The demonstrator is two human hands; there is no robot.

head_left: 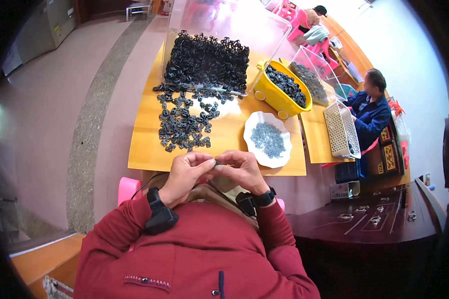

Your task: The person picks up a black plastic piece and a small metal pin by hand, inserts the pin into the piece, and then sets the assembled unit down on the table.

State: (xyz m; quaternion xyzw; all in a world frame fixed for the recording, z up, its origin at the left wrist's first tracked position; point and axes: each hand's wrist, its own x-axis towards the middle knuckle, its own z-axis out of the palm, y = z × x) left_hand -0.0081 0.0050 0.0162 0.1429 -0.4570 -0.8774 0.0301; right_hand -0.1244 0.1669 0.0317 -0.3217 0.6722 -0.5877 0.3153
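My left hand point(188, 171) and my right hand point(240, 171) meet at the table's front edge, thumbs and fingers pinched together. Between them shows a small black part point(216, 163), mostly covered by the fingertips, so its exact shape is hidden. Just beyond my left hand lies a loose spread of small black plastic pieces with holes point(184, 124). A white scalloped dish point(251, 119) stands beyond my right hand, holding many small, clear or silvery bits point(268, 140). Both wrists carry black strapped devices.
A clear bin point(277, 47) heaped with black pieces stands at the table's back. Beside it is a yellow tub point(268, 98) of black parts. At a neighbouring table point(314, 144) with a white perforated basket point(341, 130) sits a person in dark blue point(371, 117).
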